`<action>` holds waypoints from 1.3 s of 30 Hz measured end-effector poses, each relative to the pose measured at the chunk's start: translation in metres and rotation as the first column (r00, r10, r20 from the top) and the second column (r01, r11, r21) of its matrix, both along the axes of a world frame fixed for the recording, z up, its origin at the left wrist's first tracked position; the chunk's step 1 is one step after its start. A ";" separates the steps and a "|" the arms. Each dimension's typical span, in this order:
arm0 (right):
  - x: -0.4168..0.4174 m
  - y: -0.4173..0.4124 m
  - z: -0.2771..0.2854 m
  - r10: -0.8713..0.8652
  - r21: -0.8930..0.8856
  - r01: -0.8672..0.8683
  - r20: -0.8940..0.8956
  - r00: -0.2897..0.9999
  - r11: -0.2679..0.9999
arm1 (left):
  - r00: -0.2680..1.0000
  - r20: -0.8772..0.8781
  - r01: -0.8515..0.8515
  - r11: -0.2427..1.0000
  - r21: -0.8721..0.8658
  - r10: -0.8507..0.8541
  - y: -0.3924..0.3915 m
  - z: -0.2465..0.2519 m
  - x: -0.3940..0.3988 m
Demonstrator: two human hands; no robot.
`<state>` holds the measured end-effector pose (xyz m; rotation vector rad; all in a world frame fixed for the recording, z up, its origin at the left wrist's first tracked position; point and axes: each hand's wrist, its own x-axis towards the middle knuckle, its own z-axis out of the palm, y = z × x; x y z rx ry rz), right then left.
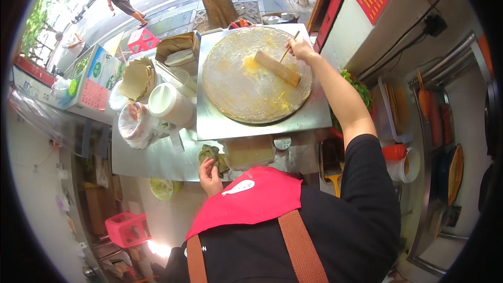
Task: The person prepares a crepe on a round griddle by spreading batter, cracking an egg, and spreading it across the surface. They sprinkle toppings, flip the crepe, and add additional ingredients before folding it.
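Note:
A wooden crepe spreader (278, 69) lies across the round griddle (243, 98), which is coated with a thin pale layer of batter. My right hand (301, 48) grips the spreader's thin handle above the griddle's right side. Yellow egg (250, 65) is smeared near the spreader's left end, with another yellow patch (283, 102) towards the near right. Below, at the counter's front edge, my left hand (210, 173) is beside a crumpled green cloth (212, 154), fingers curled; whether it touches the cloth is unclear. A rectangular tub of pale liquid (249, 151) stands right of the cloth.
Left of the griddle are a white lidded bucket (170, 104), a bag-lined container (135, 124), stacked paper bags (137, 78) and a cardboard box (184, 45). To the right are a dark sauce tray (330, 157) with a yellow-handled brush and leafy greens (357, 86). A person walks outside.

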<state>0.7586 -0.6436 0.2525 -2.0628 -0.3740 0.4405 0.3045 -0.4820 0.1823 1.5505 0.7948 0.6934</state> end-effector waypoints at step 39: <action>-0.019 0.136 -0.007 0.383 0.073 -0.376 -0.130 0.915 0.924 | 0.954 -0.157 -0.271 0.958 -0.095 0.255 -0.008 -0.042 -0.032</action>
